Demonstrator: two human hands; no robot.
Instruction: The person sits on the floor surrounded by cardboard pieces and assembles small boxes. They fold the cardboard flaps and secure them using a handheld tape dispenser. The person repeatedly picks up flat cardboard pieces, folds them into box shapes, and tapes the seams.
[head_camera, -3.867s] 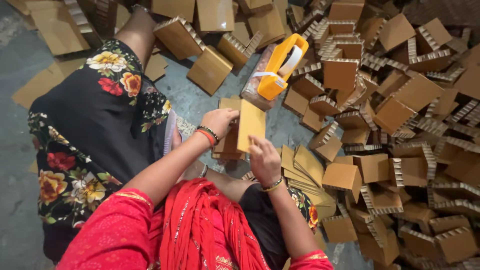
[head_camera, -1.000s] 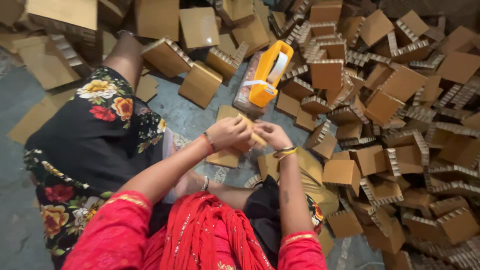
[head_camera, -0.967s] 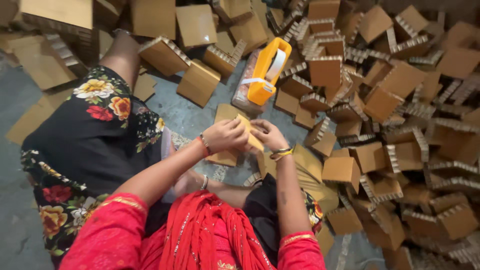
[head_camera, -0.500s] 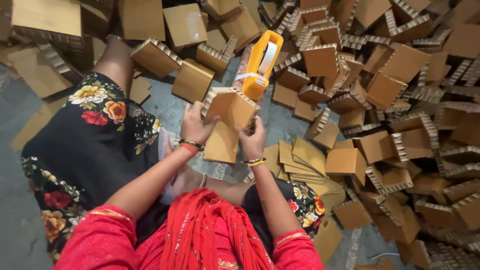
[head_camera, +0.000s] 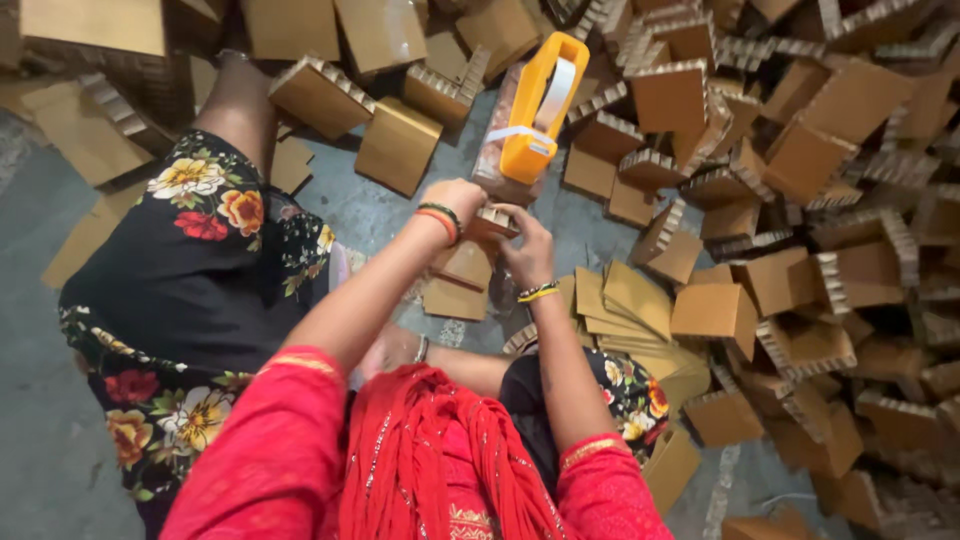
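My left hand (head_camera: 457, 201) and my right hand (head_camera: 524, 248) are together at the middle of the view, both gripping a small brown cardboard box (head_camera: 495, 220) with zigzag edges. The box is held just below an orange tape dispenser (head_camera: 540, 110) that stands on a brick-like block (head_camera: 505, 140). Under my hands lie flat cardboard blanks (head_camera: 455, 285) on the grey floor (head_camera: 380, 215). Most of the box is hidden by my fingers.
A big heap of folded cardboard boxes (head_camera: 800, 200) fills the right and top. A stack of flat blanks (head_camera: 625, 305) lies right of my hands. My legs in black flowered cloth (head_camera: 190, 270) stretch to the left. More boxes (head_camera: 320, 95) sit near my foot.
My hands have folded the flat blank into a small box and lifted it closer to the orange dispenser. The view has shifted a little.
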